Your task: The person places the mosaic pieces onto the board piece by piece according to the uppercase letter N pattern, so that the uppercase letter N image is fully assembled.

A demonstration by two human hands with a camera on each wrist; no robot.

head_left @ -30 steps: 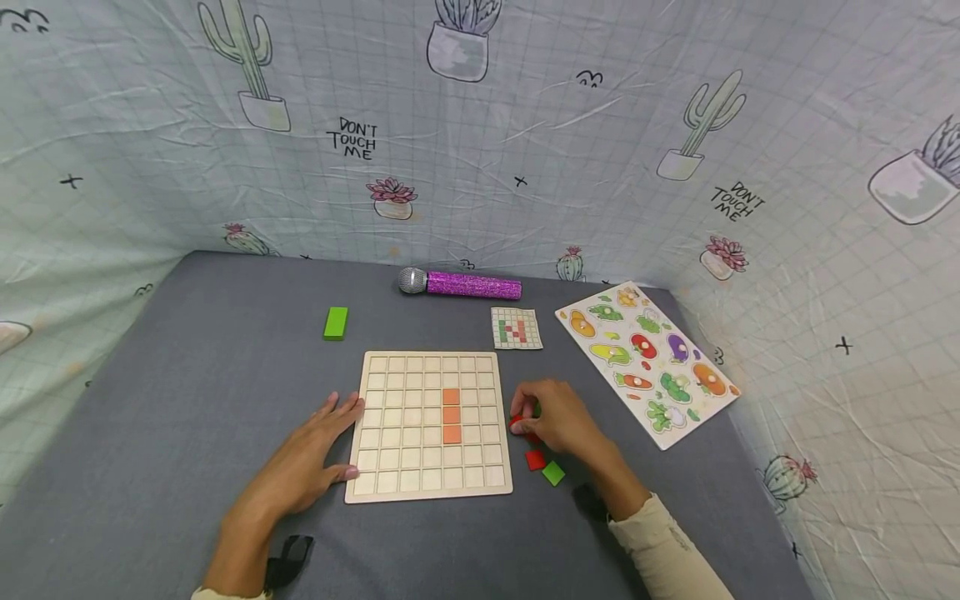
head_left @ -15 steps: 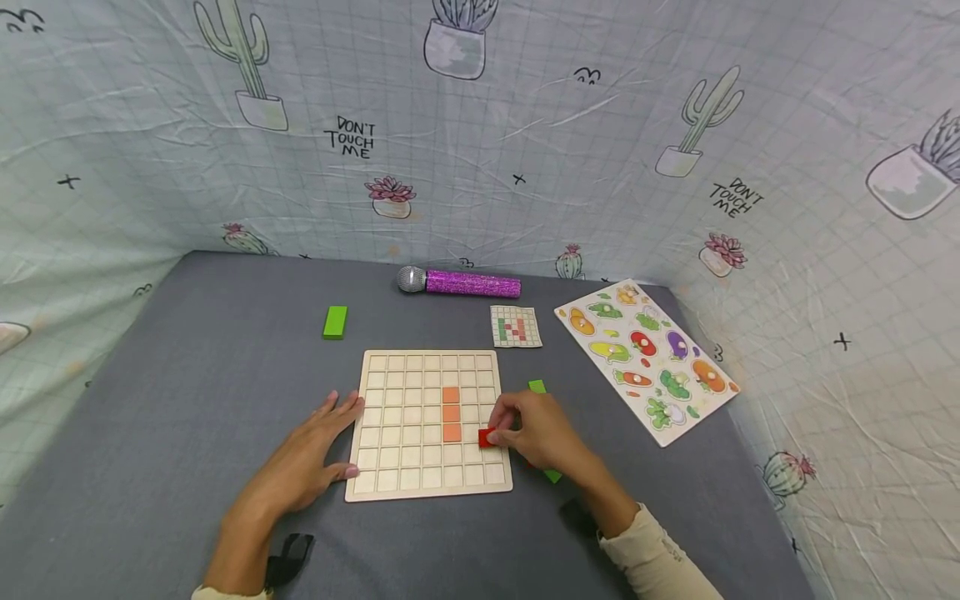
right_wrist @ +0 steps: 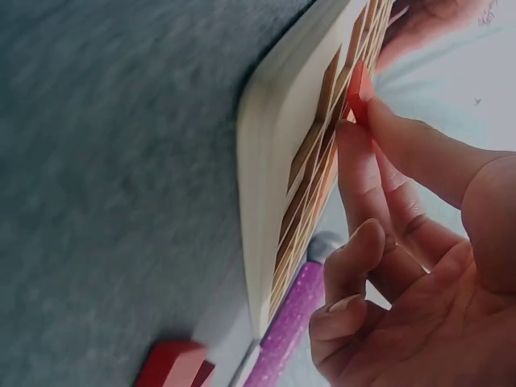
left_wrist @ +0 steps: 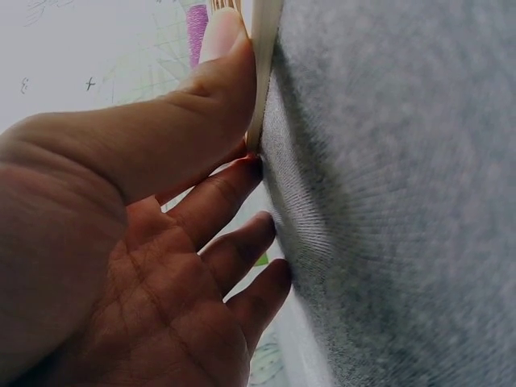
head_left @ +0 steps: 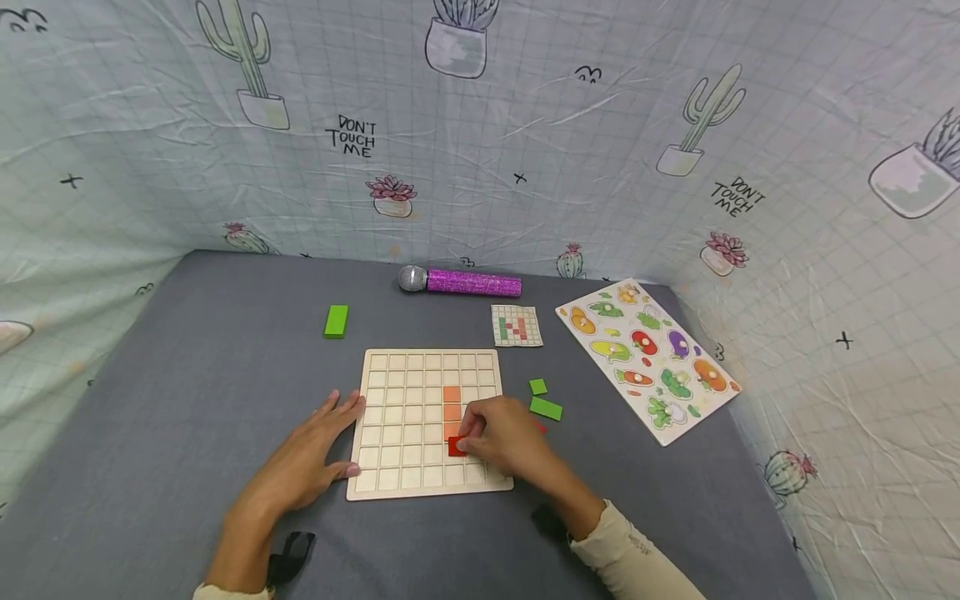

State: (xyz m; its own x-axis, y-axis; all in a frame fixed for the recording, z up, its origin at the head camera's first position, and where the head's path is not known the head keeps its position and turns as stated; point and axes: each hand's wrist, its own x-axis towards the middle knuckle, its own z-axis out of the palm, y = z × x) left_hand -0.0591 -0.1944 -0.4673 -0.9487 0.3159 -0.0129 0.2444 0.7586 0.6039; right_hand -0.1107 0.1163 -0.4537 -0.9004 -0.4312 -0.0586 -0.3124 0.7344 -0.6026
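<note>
A wooden grid board [head_left: 401, 437] lies on the grey table, with a column of orange squares [head_left: 452, 404] in it. Above the cell just below that column, my right hand [head_left: 510, 442] pinches a red square tile [head_left: 455, 447] between thumb and fingers. In the right wrist view, the red tile [right_wrist: 359, 93] is tilted close to the grid at the fingertips. My left hand [head_left: 300, 462] rests at the board's left edge, fingers spread and thumb touching the rim. The left wrist view shows that thumb [left_wrist: 201, 81] against the board's side.
Right of the board lie a small green square [head_left: 537, 387], a green rectangle [head_left: 546, 408] and a partly hidden red piece [head_left: 541, 427]. Behind are a green block [head_left: 336, 322], a purple glitter microphone [head_left: 472, 283] and a pattern card [head_left: 516, 326]. A vegetable puzzle board [head_left: 600, 333] lies far right.
My right hand has carried the red tile leftward from the loose pieces beside the board to the cell below the orange column. My left hand has stayed at the board's edge.
</note>
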